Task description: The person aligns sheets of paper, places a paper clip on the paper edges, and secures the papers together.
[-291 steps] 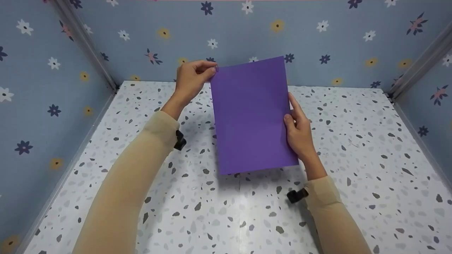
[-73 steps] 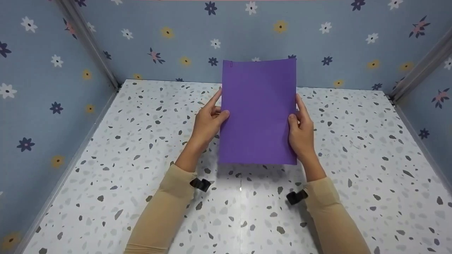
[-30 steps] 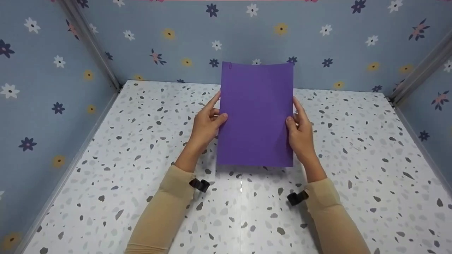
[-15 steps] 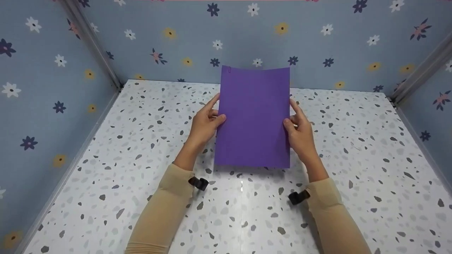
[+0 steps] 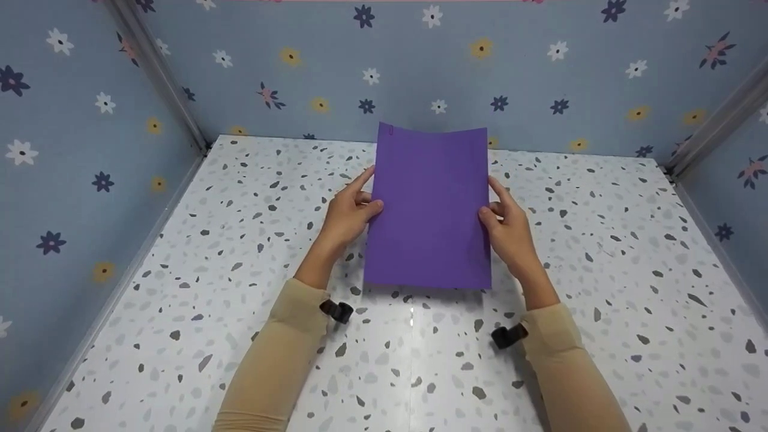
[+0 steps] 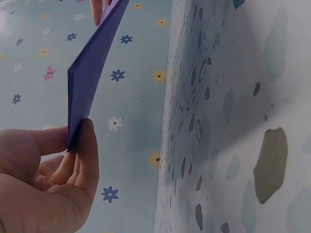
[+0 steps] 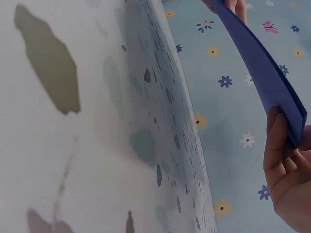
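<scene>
Between my two hands a purple sheet of paper (image 5: 429, 210) is held up above the table, slightly bowed, its top edge sagging in the middle. My left hand (image 5: 348, 216) pinches its left edge, thumb on the near face and fingers behind. On the opposite edge my right hand (image 5: 509, 231) pinches the same way. A small paper clip (image 5: 391, 129) sits at the sheet's top left corner. In the left wrist view the purple paper (image 6: 92, 73) is seen edge-on in the left hand's grip; the right wrist view shows the paper (image 7: 267, 73) pinched by the right fingers.
Below lies a white table (image 5: 240, 252) with a grey speckled pattern. A blue flower-patterned wall (image 5: 420, 60) stands behind it, with similar walls at left and right. Black wrist cameras (image 5: 337, 311) are strapped to both sleeves.
Since the oldest frame, my left hand has gone from the clip at the top corner to the left edge. Lately the sheet's top has lowered and tipped back, and its bow has deepened.
</scene>
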Tool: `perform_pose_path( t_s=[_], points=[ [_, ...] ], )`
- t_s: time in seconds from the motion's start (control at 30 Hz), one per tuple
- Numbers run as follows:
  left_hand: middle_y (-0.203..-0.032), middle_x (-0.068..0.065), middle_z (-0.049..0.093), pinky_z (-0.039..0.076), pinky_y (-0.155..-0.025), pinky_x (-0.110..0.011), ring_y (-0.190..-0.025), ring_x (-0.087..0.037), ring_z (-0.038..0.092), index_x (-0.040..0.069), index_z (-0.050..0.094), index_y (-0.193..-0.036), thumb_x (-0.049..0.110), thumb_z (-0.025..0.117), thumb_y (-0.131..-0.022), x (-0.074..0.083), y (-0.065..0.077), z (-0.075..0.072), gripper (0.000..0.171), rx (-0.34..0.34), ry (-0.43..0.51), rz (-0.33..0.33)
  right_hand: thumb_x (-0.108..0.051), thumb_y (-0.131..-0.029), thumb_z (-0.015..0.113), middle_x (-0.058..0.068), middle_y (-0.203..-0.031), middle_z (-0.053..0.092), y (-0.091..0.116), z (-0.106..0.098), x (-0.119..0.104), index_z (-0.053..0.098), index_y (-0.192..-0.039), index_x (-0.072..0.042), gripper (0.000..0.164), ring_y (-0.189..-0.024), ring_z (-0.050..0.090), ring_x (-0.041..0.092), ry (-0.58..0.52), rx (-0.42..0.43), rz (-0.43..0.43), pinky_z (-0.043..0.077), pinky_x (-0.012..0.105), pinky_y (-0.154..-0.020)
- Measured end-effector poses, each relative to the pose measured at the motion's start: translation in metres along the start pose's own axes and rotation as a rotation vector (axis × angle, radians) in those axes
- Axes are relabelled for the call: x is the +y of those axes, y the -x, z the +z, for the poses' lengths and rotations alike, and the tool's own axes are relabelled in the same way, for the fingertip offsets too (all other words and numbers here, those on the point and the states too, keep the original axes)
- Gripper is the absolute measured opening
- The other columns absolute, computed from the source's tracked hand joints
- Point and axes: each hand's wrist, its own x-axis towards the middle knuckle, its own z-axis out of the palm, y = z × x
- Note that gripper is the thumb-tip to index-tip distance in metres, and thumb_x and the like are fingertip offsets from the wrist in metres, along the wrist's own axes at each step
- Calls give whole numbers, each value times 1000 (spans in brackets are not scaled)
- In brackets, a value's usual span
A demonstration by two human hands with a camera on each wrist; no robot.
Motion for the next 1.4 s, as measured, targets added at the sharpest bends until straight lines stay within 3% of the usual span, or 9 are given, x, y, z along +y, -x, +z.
perform_pose_path(
  t_s=[0.37,0.63,0.9,1.17,1.4],
  points=[
    [-107,-9,77,52,-79,-30,-87,-17,67,25,36,-168,7,62,-105,-4,0,-3,71,-47,-50,-29,-10,-112,51,22,-126,71,1,0,1,31,-169,-23,62,-116,68,28,43,-47,61,55,27,-89],
    [-106,-10,77,51,-77,-30,-84,-17,64,22,35,-168,5,62,-105,-9,0,-4,70,-77,-59,-28,-10,-112,51,24,-131,70,0,1,5,30,-170,-21,62,-125,66,33,65,-79,68,54,47,-102],
    [-103,-11,77,52,-74,-29,-82,-17,65,17,35,-168,4,63,-104,-11,0,-6,71,-116,-79,-32,-7,-111,53,23,-123,73,1,3,7,33,-169,-18,62,-111,70,28,95,-88,71,55,34,-93],
    [-108,-15,78,56,-78,-28,-82,-14,68,15,36,-167,0,63,-103,-14,-1,-7,71,-143,-84,-55,-7,-111,52,24,-125,71,2,3,10,31,-169,-16,62,-110,69,27,103,-134,104,55,31,-89],
    [-110,-15,78,51,-76,-24,-85,-13,66,14,36,-167,1,63,-102,-17,-2,-8,71,-163,-132,-77,-9,-111,52,25,-127,68,2,4,10,30,-170,-17,63,-103,67,25,104,-175,144,53,25,-79]
  ],
)
